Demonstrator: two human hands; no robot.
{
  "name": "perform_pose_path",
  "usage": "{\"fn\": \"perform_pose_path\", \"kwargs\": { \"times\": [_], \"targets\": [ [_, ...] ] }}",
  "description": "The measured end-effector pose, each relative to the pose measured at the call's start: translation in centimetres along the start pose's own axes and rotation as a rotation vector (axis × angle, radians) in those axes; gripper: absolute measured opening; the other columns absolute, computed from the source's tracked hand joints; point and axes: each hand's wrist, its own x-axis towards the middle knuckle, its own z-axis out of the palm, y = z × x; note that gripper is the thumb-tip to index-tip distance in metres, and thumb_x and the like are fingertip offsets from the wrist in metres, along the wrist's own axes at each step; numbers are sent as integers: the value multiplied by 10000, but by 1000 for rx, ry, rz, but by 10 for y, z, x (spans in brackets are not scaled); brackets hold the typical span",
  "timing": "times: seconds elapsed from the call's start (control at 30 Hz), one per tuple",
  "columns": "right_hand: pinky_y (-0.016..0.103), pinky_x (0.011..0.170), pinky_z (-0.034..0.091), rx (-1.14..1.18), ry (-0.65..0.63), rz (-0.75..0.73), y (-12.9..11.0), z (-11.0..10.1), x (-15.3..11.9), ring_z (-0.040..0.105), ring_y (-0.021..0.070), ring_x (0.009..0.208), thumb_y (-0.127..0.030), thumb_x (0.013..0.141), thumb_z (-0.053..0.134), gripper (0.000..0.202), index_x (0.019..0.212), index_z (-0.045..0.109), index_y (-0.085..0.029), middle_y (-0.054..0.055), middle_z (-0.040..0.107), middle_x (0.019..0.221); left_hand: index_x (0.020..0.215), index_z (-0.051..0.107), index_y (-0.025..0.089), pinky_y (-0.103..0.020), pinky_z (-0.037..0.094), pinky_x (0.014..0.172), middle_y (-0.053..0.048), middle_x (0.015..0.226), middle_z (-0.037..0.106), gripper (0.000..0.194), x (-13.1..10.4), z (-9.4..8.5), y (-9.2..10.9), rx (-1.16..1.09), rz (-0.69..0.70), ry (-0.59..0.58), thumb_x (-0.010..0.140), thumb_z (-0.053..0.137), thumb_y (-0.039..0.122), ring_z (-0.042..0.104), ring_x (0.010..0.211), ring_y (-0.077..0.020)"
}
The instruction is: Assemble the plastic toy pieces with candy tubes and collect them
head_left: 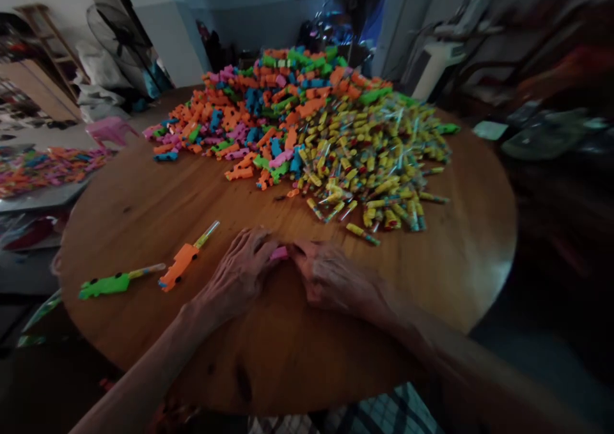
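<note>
Near the middle of the round table, my left hand (245,261) is closed around a pink toy car (279,253), most of which its fingers cover. My right hand (329,274) is curled in a pinch against the car's right end. Whatever lies inside those fingers is hidden. To the left of my hands rest an orange toy car (178,266) and a green toy car (106,286), each with a clear tube with yellow contents sticking out of one end.
A heap of orange, pink, green and blue toy cars (240,121) covers the back of the wooden table (158,197). Beside it on the right lies a pile of yellow-filled tubes (369,146). More toy pieces (62,165) sit at far left, near a pink stool (111,130).
</note>
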Motion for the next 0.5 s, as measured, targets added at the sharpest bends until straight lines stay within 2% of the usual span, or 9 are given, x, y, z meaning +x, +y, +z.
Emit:
{"fn": "perform_pose_path", "kwargs": {
  "times": [0.07,0.17,0.3,0.4,0.5],
  "targets": [
    [327,618,335,-3,30,7,-2,-1,-2,474,157,700,-122,844,555,270,1091,657,-88,106,632,1004,1280,564,211,-503,473,1074,-136,1383,535,280,-1,1,-3,27,-2,6,1055,412,280,509,1300,-286],
    [323,589,311,-51,119,111,-1,-2,-13,489,159,709,-149,886,515,237,1081,644,-119,116,626,1059,1286,569,216,-528,450,1103,-126,1389,555,292,-12,-4,-12,117,-19,40,1049,411,279,499,1323,-296],
    [317,544,281,-140,226,371,15,-5,-39,499,163,708,-127,881,477,302,1154,607,-126,140,585,1144,1251,587,201,-561,427,1122,-125,1294,620,289,-53,-21,-37,285,-65,98,1023,434,292,497,1326,-325],
    [323,535,270,-169,189,547,33,-3,-53,479,144,661,-106,872,487,330,1181,603,-104,159,570,1159,1239,582,171,-584,462,1072,-164,1274,620,313,-85,-36,-56,420,-155,185,1009,441,330,523,1290,-359],
    [322,528,250,-165,146,583,44,1,-57,445,114,609,-103,849,533,323,1158,623,-89,171,572,1164,1283,565,163,-603,486,1027,-190,1286,618,364,-93,-46,-57,492,-207,247,994,459,358,534,1283,-383]
  ]
}}
